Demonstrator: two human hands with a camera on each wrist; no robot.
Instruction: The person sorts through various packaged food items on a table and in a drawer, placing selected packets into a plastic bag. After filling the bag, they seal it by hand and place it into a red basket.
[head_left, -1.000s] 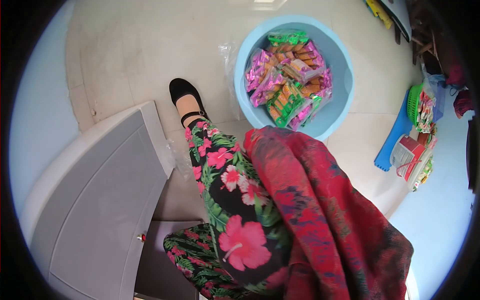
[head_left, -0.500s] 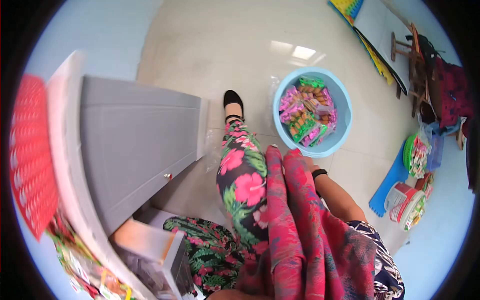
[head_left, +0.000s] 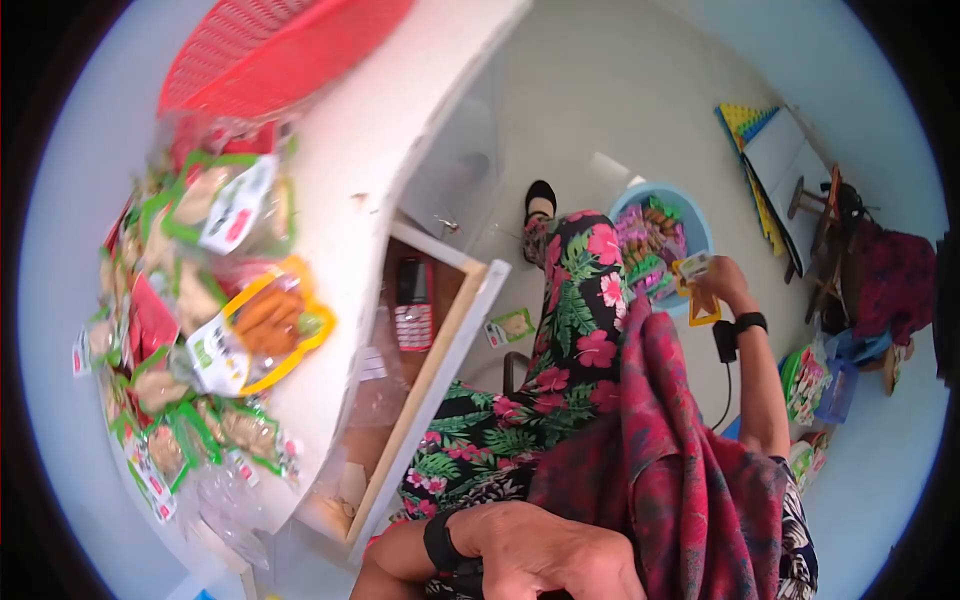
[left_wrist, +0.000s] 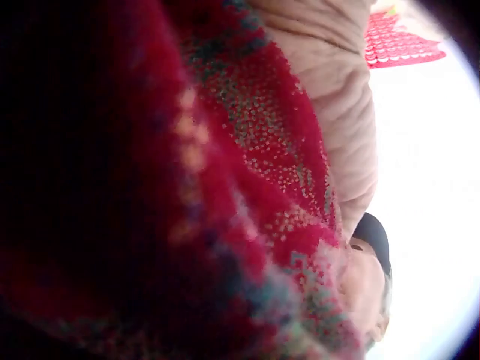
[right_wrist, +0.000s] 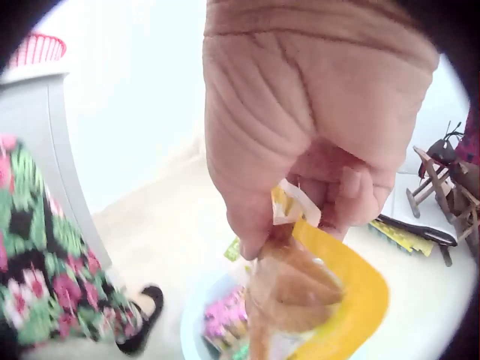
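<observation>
Right hand (head_left: 730,278) shifted from cloth (head_left: 690,430), pinching packet (right_wrist: 296,296), pale floor (head_left: 570,130), white tabletop (head_left: 350,230)

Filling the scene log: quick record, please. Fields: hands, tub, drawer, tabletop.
right hand: holds a yellow-edged packet
left hand: close to the red patterned cloth; grip unclear
tub: blue, on the floor, holds pink and green packets
drawer: open, red phone inside
tabletop: red basket, assorted packets

Basket (head_left: 290,55) on tabletop (head_left: 345,210), phone (head_left: 414,310) in drawer (head_left: 437,395), packets (head_left: 650,236) seemingly in tub (head_left: 701,235), right
</observation>
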